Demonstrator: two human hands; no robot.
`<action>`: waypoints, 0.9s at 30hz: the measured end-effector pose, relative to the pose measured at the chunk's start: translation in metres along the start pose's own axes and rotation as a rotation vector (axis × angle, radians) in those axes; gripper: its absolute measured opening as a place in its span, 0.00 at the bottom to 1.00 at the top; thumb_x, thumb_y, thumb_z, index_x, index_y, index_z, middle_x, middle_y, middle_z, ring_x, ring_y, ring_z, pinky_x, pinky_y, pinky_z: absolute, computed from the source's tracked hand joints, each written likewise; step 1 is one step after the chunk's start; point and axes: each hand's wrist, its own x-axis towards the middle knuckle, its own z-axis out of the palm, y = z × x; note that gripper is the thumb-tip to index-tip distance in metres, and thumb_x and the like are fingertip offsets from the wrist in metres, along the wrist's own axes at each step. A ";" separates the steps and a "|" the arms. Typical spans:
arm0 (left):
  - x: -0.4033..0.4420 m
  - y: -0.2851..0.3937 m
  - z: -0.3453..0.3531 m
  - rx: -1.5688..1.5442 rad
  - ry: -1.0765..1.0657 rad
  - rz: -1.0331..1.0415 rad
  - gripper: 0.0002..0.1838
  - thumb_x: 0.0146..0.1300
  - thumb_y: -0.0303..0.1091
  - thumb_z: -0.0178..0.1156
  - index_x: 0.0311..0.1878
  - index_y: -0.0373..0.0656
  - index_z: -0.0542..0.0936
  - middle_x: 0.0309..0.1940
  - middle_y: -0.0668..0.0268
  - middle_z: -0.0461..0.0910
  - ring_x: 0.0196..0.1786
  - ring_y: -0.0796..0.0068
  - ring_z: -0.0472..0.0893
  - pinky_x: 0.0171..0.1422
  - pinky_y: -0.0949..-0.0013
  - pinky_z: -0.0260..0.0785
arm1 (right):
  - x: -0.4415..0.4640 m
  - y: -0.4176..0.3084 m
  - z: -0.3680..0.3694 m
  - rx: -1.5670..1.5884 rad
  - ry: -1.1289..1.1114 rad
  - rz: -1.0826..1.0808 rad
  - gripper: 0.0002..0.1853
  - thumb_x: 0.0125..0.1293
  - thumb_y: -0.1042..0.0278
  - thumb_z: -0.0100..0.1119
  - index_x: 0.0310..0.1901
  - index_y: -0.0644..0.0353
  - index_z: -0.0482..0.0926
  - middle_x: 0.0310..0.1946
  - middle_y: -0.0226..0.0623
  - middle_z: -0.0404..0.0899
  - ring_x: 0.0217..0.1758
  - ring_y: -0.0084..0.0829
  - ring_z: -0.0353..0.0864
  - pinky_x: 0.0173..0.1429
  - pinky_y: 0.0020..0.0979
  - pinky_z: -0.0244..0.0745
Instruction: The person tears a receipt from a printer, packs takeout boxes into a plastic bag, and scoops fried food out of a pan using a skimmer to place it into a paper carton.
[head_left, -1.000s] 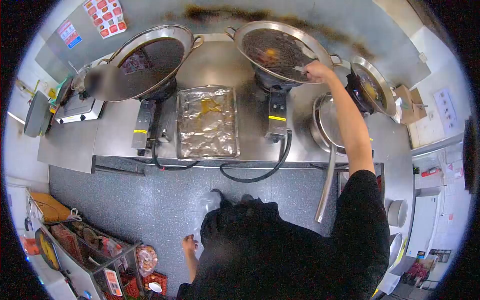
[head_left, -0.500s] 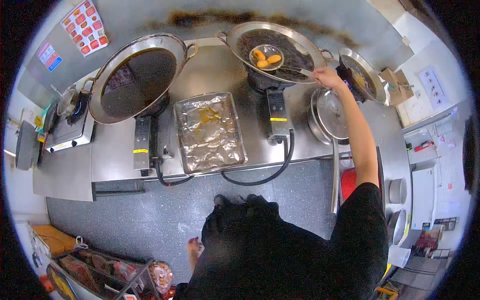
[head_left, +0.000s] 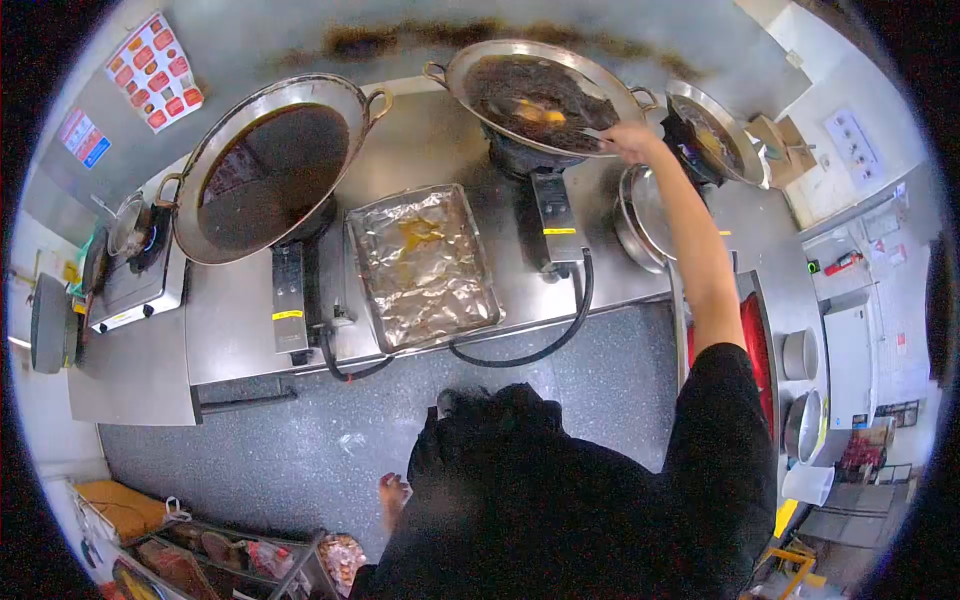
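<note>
My right hand is closed on the handle of a skimmer at the right rim of the middle wok. The skimmer's head is down in the dark oil, and yellow-orange food pieces show there, partly under the surface. My left hand hangs low over the floor beside my body, its fingers partly curled; whether it holds anything is too small to tell. A foil-lined tray with yellowish oil stains lies on the counter between the middle wok and the left wok, which contains dark liquid.
A smaller wok stands at the right, above a lidded pot. A portable stove with a small pan is at the left. Black hoses hang over the counter's front edge. A rack stands at lower left.
Half a second ago the skimmer held several yellow-orange pieces above the oil; now it is lowered into it. The view has shifted slightly. My left hand stays low.
</note>
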 end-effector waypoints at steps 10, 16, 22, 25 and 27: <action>0.018 -0.056 -0.030 0.787 -0.075 0.465 0.15 0.57 0.52 0.53 0.39 0.55 0.80 0.32 0.70 0.80 0.31 0.63 0.77 0.37 0.55 0.68 | -0.002 0.016 -0.031 -0.269 0.120 -0.232 0.15 0.58 0.55 0.60 0.30 0.61 0.80 0.12 0.29 0.70 0.12 0.23 0.66 0.17 0.28 0.59; 0.014 -0.058 -0.027 0.738 -0.075 0.511 0.16 0.58 0.50 0.53 0.36 0.50 0.82 0.32 0.67 0.81 0.30 0.64 0.79 0.36 0.57 0.70 | -0.007 0.012 -0.008 -0.400 0.375 -0.329 0.17 0.56 0.54 0.61 0.23 0.61 0.79 0.14 0.33 0.73 0.18 0.29 0.71 0.25 0.34 0.65; 0.008 -0.039 -0.016 0.602 -0.072 0.521 0.14 0.60 0.41 0.52 0.34 0.40 0.81 0.28 0.61 0.81 0.26 0.66 0.80 0.30 0.62 0.72 | -0.011 0.013 -0.004 -0.460 0.393 -0.281 0.21 0.55 0.47 0.54 0.28 0.61 0.83 0.29 0.50 0.81 0.35 0.48 0.81 0.44 0.42 0.74; 0.010 -0.035 -0.012 0.613 -0.062 0.604 0.14 0.61 0.37 0.52 0.33 0.35 0.80 0.25 0.58 0.81 0.23 0.68 0.81 0.26 0.65 0.73 | -0.009 0.015 -0.003 -0.436 0.357 -0.251 0.22 0.54 0.47 0.54 0.29 0.61 0.83 0.31 0.50 0.81 0.37 0.47 0.81 0.45 0.42 0.74; 0.010 -0.032 -0.008 0.609 -0.057 0.587 0.13 0.62 0.36 0.51 0.31 0.36 0.79 0.24 0.59 0.80 0.23 0.68 0.79 0.26 0.65 0.72 | -0.014 0.014 -0.006 -0.406 0.311 -0.190 0.22 0.55 0.47 0.54 0.29 0.62 0.83 0.31 0.51 0.81 0.38 0.47 0.81 0.46 0.42 0.74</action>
